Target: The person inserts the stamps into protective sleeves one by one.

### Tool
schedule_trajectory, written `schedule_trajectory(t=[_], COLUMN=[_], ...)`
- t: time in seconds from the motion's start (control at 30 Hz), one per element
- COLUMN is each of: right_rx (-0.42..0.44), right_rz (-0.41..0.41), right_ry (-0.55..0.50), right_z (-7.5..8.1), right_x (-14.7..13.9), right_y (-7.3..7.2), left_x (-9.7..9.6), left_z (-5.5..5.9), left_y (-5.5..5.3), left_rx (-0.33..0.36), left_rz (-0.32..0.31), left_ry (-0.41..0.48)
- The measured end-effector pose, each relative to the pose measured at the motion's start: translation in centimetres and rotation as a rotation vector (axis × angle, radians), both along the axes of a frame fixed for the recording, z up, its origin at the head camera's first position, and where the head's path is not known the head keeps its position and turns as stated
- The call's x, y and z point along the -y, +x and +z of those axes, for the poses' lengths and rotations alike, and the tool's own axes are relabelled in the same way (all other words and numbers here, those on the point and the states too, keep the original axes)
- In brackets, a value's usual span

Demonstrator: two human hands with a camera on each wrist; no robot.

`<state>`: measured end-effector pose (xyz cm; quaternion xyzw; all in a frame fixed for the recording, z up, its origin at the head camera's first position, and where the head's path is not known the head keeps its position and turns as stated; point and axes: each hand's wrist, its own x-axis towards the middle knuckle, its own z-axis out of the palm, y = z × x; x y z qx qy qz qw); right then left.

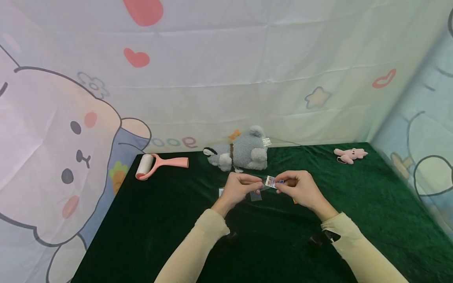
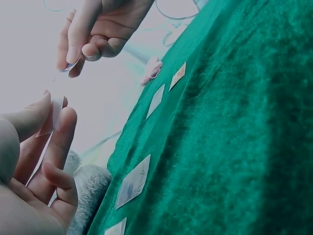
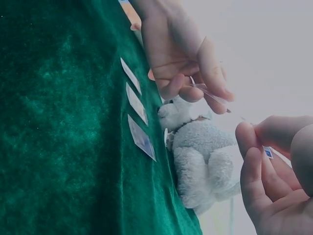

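Observation:
My left hand (image 1: 238,188) pinches a small clear plastic sleeve (image 2: 56,115) between thumb and fingertips. Opposite it, my right hand (image 1: 301,188) pinches a small printed card (image 1: 270,181), whose blue corner peeks out between the fingers in the right wrist view. The two hands are held close together above the green cloth, fingertips facing, with the card near the sleeve's edge. Below them lies a small flat sleeved card (image 1: 256,195), with another flat card (image 1: 221,191) partly hidden behind the left hand. An orange-toned card (image 2: 178,76) lies beyond, on the right hand's side.
A grey plush toy (image 1: 247,151) lies at the back edge, just beyond the hands. To its left is a lint roller (image 1: 161,164) with a pink handle. A small pink plush (image 1: 350,155) lies at the back right. Printed fabric (image 1: 226,78) hangs behind the green-covered table (image 1: 159,236).

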<state>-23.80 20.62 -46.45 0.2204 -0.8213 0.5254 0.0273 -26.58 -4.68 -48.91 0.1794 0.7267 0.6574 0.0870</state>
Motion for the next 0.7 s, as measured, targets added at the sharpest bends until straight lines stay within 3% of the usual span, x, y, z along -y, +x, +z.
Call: schedule_trajectory(t=[0.43, 0.7], right_rx=[-0.089, -0.087], right_rz=[-0.008, 0.004], right_ry=[0.086, 0.092], right_z=[0.39, 0.48], right_x=[-0.02, -0.15], right_y=[0.26, 0.24], left_x=[-0.07, -0.18], left_z=[0.31, 0.26], left_y=[0.13, 0.01], left_rx=[0.009, 0.002], left_rz=[0.010, 0.000], left_ry=[-0.001, -0.001])
